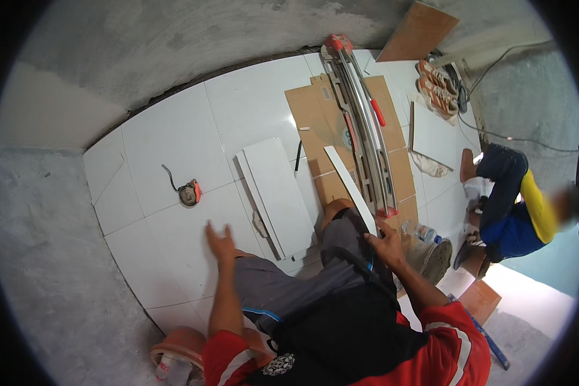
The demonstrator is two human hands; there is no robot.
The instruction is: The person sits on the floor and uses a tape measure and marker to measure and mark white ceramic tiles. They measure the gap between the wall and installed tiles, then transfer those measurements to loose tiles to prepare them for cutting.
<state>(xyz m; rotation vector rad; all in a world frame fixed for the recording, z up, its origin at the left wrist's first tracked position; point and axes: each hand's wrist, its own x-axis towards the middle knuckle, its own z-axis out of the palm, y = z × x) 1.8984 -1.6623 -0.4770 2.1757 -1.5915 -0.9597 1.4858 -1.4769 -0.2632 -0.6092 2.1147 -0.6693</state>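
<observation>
The right hand is pinching the near end of a thin white strip, beside the tile cutter. The left hand is spreading, empty. Moving the strip is probably needing gentle fingers.

Over there the tile cutter lies on cardboard; tiles lie to its left, the small tool farther left; shoes sit right of its far end.

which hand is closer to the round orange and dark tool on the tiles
Left. The left hand is below and slightly right of the round tool in the picture, not touching it; the right hand is farther right, holding a narrow white strip.
</observation>
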